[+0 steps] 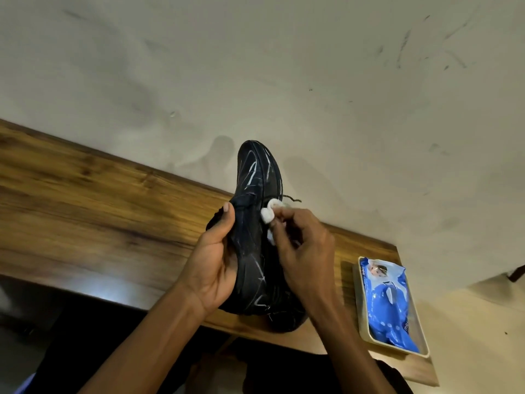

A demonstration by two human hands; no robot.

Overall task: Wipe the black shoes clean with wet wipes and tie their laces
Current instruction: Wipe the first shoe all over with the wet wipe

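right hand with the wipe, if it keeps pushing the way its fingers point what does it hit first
The black shoe. The right hand presses the white wipe toward the shoe's side near the laces, with the left hand gripping the far side behind it. Depth is hard to judge.

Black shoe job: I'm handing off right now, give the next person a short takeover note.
Left hand: grips the black shoe by its side, toe pointing away, above the wooden table.
Right hand: presses a white wet wipe against the shoe near the laces.
Wipes pack: in a tray on the table's right end.
Done: wiping under way; pale streaks remain.
Left: finish wiping; a lace end hangs loose; tie it. Second shoe not in view.
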